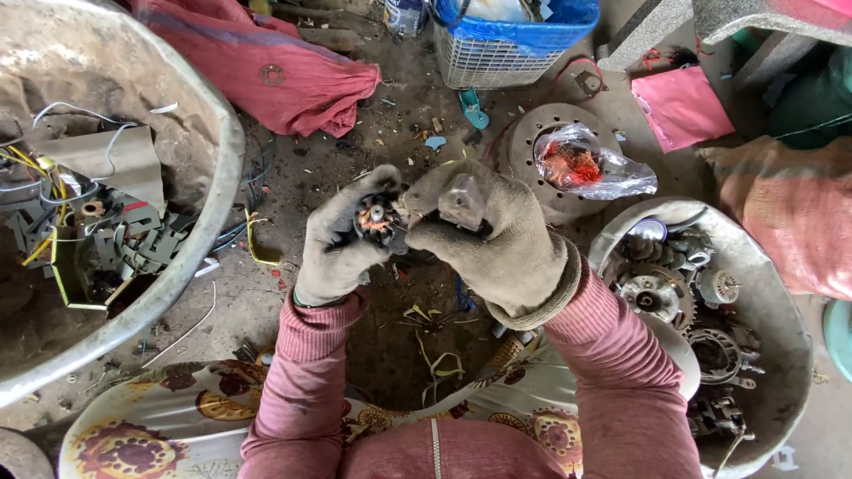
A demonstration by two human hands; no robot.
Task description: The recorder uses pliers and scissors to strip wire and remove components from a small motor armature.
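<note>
Both my hands wear dirty grey work gloves over pink sleeves. My left hand (pixel 339 241) grips a small motor armature (pixel 378 219) with copper windings and a metal shaft end facing up. My right hand (pixel 484 232) is closed beside it, fingers pinched against the armature's right side; whatever it pinches is hidden by the glove. The hands are held together above the dirty ground, in the middle of the view.
A big metal basin (pixel 209 200) with wires and scrap parts sits at left. A smaller basin (pixel 781 310) of motor parts is at right. A round metal disc (pixel 532 142) carries a plastic bag of copper wire (pixel 586 164). Red cloth (pixel 266 66) and a basket (pixel 497 53) lie beyond.
</note>
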